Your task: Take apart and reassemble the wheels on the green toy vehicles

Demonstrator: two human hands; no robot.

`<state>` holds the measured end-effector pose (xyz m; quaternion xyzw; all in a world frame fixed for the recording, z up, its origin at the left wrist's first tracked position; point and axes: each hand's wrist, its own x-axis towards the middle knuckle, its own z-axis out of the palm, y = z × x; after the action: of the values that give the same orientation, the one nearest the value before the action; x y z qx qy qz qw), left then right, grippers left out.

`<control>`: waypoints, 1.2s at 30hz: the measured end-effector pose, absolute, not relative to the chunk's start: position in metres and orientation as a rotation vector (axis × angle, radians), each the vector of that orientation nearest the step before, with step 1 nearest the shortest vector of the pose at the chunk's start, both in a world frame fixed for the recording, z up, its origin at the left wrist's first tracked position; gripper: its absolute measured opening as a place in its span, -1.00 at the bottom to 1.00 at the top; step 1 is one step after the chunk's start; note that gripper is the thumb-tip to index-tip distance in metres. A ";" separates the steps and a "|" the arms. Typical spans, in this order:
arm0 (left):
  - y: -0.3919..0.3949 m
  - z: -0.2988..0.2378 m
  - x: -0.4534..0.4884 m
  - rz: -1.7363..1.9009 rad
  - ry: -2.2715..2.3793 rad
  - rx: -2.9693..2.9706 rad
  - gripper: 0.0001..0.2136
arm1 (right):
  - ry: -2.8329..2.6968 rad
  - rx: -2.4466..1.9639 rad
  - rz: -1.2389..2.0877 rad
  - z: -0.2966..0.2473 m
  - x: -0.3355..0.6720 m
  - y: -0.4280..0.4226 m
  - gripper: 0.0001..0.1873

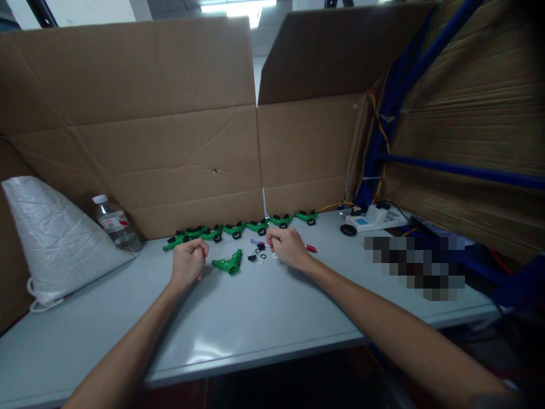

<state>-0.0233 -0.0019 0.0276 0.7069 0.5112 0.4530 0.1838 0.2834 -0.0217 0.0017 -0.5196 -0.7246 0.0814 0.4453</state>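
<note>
Both my hands are closed in fists above the white table. My left hand (pixel 189 261) is just left of a green plastic branched fitting (pixel 229 263), not touching it. My right hand (pixel 288 247) is to the right of the fitting, beside small loose parts: a black piece (pixel 252 258), several black and white rings (pixel 260 261). A blue-purple slim item (pixel 258 243) shows left of that hand and a red one (pixel 311 249) right of it; whether they are one tool is hidden. Nothing shows in either fist.
Several green fittings with black parts (pixel 233 229) stand in a row along the cardboard wall (pixel 170 165). A white sack (pixel 63 244) and water bottle (pixel 114 222) are at left. At right are a power strip (pixel 374 217), black ring (pixel 348 230) and blue frame (pixel 378 142).
</note>
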 end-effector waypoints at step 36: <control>0.011 0.021 -0.018 1.384 1.490 2.371 -0.79 | -1.572 -1.173 -0.023 -0.007 0.274 -0.019 -0.53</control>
<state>-0.0185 0.0112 0.0207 0.7590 0.4771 0.4430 0.0089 0.2738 -0.0187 -0.0068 -0.4969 -0.6658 -0.0097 0.5565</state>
